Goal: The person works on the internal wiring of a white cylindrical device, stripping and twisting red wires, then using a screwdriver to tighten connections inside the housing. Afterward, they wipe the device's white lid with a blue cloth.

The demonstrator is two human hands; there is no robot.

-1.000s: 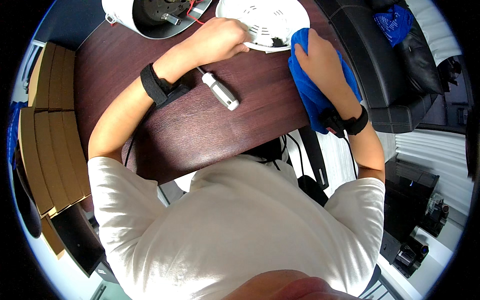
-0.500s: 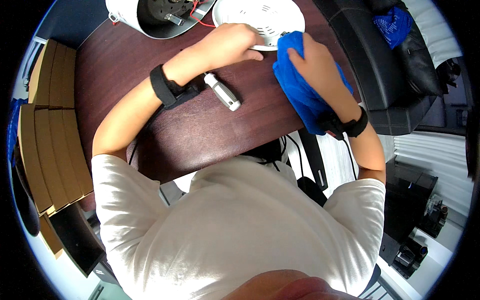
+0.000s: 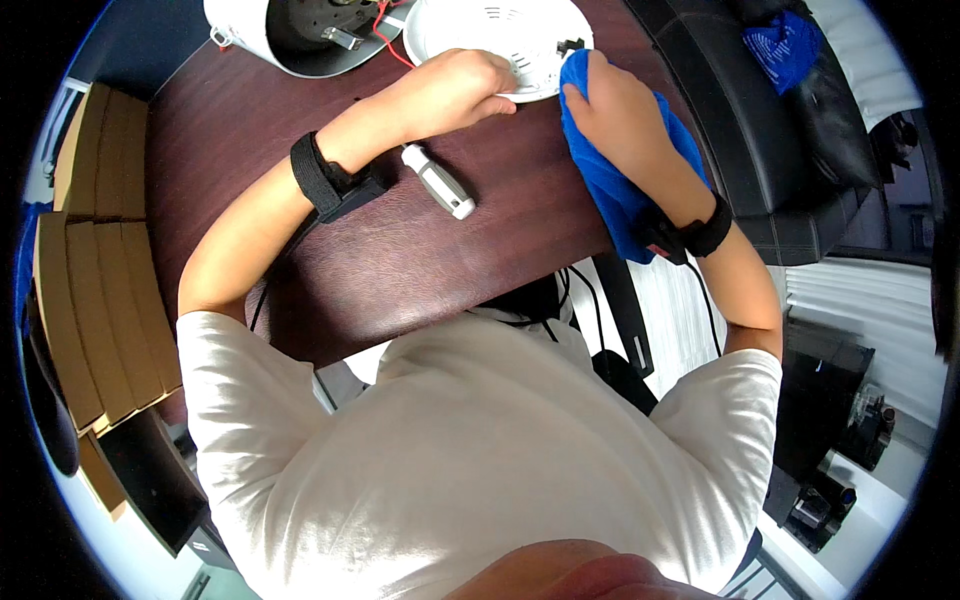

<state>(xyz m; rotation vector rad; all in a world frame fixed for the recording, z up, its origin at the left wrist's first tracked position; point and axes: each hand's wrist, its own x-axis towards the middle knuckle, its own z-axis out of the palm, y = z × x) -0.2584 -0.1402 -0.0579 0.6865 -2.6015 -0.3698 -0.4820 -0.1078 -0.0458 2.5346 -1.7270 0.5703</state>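
A round white slotted cover (image 3: 455, 30) lies at the far edge of the view, tilted up a little. My left hand (image 3: 465, 85) has its fingers closed over the near rim of it, thumb at the edge. Bunched in my right hand (image 3: 618, 108) is a blue cloth (image 3: 605, 185), which hangs down toward the table's right edge. The cloth's top end meets the cover's right rim, beside a small black part (image 3: 570, 46) on the cover. Nearer me, a grey-and-white screwdriver (image 3: 438, 182) rests on the table below my left wrist.
An open white cylindrical housing (image 3: 238, 28) lies on its side at the far left, with a red wire (image 3: 392, 50) running toward the cover. Cardboard boxes (image 3: 105, 310) stack left of the dark wooden table (image 3: 400, 270). A black padded seat (image 3: 735, 150) borders its right side.
The cover has shifted slightly left with my left hand on it. My right hand has slid the cloth a little up and right along the rim, exposing more of the small black part.
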